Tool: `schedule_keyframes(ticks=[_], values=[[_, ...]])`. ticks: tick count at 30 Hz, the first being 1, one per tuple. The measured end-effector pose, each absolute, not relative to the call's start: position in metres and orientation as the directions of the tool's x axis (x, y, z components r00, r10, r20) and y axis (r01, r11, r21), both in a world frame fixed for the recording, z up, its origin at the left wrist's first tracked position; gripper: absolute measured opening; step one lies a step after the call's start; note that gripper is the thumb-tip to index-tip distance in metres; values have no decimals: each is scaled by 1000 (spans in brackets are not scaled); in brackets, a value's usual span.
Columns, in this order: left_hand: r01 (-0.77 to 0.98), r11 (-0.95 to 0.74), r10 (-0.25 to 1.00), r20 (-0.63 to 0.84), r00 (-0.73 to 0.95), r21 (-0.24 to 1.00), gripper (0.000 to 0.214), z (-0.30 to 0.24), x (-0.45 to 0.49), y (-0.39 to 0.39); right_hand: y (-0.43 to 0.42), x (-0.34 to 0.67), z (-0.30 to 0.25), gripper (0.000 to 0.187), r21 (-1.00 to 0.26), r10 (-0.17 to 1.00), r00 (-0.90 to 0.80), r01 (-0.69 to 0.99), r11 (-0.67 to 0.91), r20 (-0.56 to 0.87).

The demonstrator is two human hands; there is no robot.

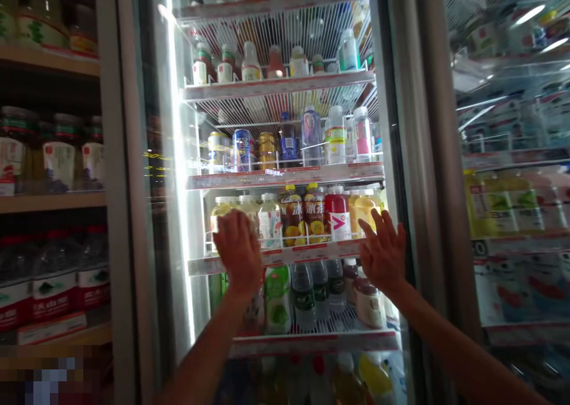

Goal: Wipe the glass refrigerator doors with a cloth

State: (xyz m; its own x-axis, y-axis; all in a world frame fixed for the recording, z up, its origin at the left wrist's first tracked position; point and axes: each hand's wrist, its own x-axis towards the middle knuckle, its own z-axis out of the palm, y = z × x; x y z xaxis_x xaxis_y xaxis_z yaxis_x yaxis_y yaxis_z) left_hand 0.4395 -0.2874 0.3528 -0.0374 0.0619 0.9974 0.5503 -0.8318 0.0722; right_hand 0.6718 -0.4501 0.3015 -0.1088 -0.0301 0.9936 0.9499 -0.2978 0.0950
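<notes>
My left hand (pixel 240 252) is raised, its back toward me, in front of the left part of a drinks-cooler shelf. It is slightly blurred, with its fingers pointing up and nothing seen in it. On the right, my right hand (pixel 383 252) has its fingers spread and holds nothing, in front of pale yellow bottles (pixel 366 204). Between my hands stand brown bottles with yellow caps (pixel 293 215), a red bottle (pixel 337 214) with a white label, and a clear-capped bottle (pixel 269 220). I cannot tell whether either hand touches anything.
Above are shelves with cans (pixel 241 149) and bottles (pixel 335 135). Water bottles (pixel 304 298) and a green carton (pixel 278 301) stand below. Wooden shelves of bottles (pixel 60 149) lie to the left. A metal door frame (pixel 423 155) rises at right, with more stocked shelves beyond.
</notes>
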Motion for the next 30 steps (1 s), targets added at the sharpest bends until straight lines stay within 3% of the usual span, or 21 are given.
schedule_keyframes(ticks=[3,4,6,8,11,13,15,16,18,20,22,24,26,30], values=[[550,-763,-267,941,210,-339,43,350,490,-319,-451,674,300,55,96,-27,-108,951,-295,994],[524,-735,-332,902,275,-430,43,350,497,-324,-451,675,300,55,100,-23,-112,950,-294,993],[497,-715,-370,870,327,-491,43,353,492,-320,-452,676,299,56,109,-14,-118,951,-290,993],[533,-745,-309,916,257,-401,43,361,466,-301,-452,676,299,57,110,-10,-118,952,-285,993],[611,-790,-78,997,-23,-48,43,381,416,-266,-452,674,299,58,100,-16,-109,953,-285,994],[615,-767,62,975,-213,183,46,395,395,-252,-451,673,299,58,99,-25,-110,953,-287,994],[609,-737,123,944,-305,293,47,405,396,-254,-451,672,299,57,102,-27,-114,952,-287,993],[616,-736,115,948,-296,281,46,406,405,-260,-450,672,299,57,103,-27,-115,953,-286,993],[641,-760,15,990,-144,105,43,403,434,-279,-451,673,299,56,105,-28,-118,954,-281,993],[609,-762,-179,975,131,-222,42,394,467,-299,-451,674,298,56,115,-37,-130,955,-273,991],[533,-705,-333,882,334,-468,44,387,487,-311,-452,676,298,57,130,-42,-147,954,-270,988],[503,-674,-379,838,393,-540,44,387,484,-309,-452,677,297,57,139,-40,-156,953,-269,987],[556,-711,-312,901,300,-431,42,397,462,-294,-452,678,296,57,138,-37,-153,954,-267,988],[629,-773,-6,992,-127,76,46,425,418,-262,-450,676,296,56,111,-39,-127,955,-275,991]])
